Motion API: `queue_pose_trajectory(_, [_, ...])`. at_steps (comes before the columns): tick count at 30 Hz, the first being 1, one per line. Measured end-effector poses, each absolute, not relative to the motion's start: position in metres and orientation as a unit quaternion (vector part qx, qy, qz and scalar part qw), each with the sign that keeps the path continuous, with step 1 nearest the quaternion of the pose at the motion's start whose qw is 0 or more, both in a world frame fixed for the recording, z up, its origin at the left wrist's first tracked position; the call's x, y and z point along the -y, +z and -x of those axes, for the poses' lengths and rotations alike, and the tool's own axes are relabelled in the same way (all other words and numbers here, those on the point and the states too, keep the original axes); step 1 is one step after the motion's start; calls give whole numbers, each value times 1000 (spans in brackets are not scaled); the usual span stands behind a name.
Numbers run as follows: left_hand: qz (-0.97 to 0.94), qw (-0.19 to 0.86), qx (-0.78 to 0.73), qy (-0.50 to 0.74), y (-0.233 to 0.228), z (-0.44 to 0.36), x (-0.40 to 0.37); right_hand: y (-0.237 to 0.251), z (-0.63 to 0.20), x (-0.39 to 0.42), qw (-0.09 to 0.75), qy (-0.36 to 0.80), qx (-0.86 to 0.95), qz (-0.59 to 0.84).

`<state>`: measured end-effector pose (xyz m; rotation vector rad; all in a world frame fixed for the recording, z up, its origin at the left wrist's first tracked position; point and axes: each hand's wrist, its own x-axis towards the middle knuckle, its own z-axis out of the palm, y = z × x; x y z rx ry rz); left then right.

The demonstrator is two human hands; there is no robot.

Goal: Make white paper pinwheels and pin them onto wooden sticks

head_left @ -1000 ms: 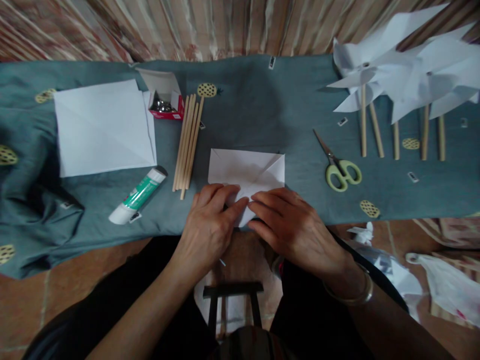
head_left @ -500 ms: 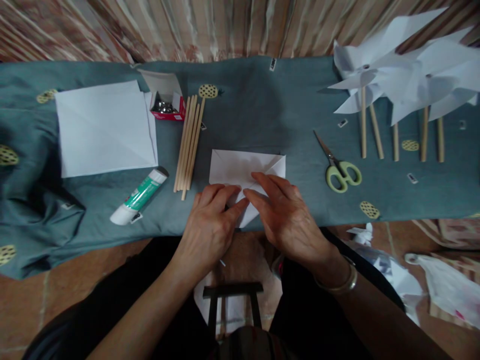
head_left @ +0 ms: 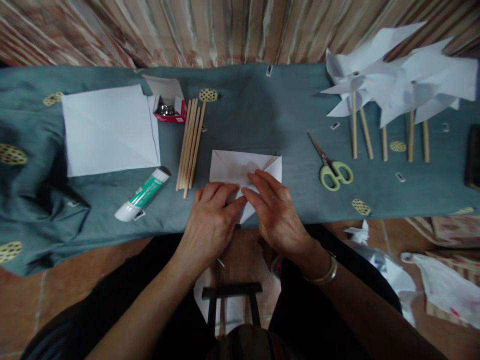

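Nearest, a dark stool (head_left: 231, 292) stands between the person's knees on the tiled floor (head_left: 33, 295). To the right on the floor lie crumpled white scraps (head_left: 393, 272) and a plastic bag (head_left: 446, 287).

Both hands lie flat, palms down, fingers spread a little and gripping nothing, pressed on a folded white sheet (head_left: 240, 165) at the near edge of the tabletop (head_left: 258, 110), which is draped in a grey-blue cloth (head_left: 37, 220). The left hand (head_left: 210, 225) covers the sheet's near left part, its forefinger pointing right. The right hand (head_left: 275, 212), with a bangle (head_left: 322, 274) at the wrist, lies just beside it, fingertips (head_left: 252, 175) reaching onto the middle of the sheet. The two hands touch or nearly touch at the forefingers. The far half of the sheet shows, with diagonal creases.

Left of the sheet lies a bundle of wooden sticks (head_left: 190, 142), running away from the person. Left again, a glue stick (head_left: 142, 194) lies slantwise, cap end nearer. Right of the sheet, green-handled scissors (head_left: 330, 167) lie shut, blades pointing away.

Farther left, a stack of white paper (head_left: 110, 130) lies flat. Behind the sticks stands a small open red box (head_left: 168, 106) with something shiny inside. At the far right, white pinwheels (head_left: 393, 80) on sticks lie side by side. A striped curtain (head_left: 210, 30) hangs behind.
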<state>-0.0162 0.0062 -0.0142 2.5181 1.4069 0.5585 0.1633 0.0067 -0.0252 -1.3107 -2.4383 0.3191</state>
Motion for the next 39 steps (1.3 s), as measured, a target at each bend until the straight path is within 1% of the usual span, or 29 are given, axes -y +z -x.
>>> queue_pose_trajectory(3, [-852, 95, -479, 189, -14, 15, -6, -26, -164, -6, 167, 107, 864, 464])
queue_pose_trajectory(15, [-849, 97, -484, 191, -9, 9, 0, -28, -164, 0, 175, 104, 855, 477])
queue_pose_trajectory(17, [-848, 94, -486, 188, -9, 9, 1, -27, -168, -3, 197, 126, 850, 471])
queue_pose_trajectory(21, [-848, 93, -486, 190, -8, 10, 1, -26, -183, -18, 278, 193, 815, 470])
queue_pose_trajectory(24, [-849, 97, -485, 187, -6, 10, 1, -27, -194, -33, 313, 176, 771, 525])
queue_pose_trajectory(27, [-851, 90, -484, 182, -5, 10, 0, -28, -199, -46, 305, 164, 754, 558])
queue_pose_trajectory(31, [-857, 83, -477, 177, -5, 11, -1, -26, -200, -55, 288, 173, 765, 550])
queue_pose_trajectory(39, [-860, 88, -474, 171, -7, 11, -4, -18, -205, -65, 302, 199, 721, 591])
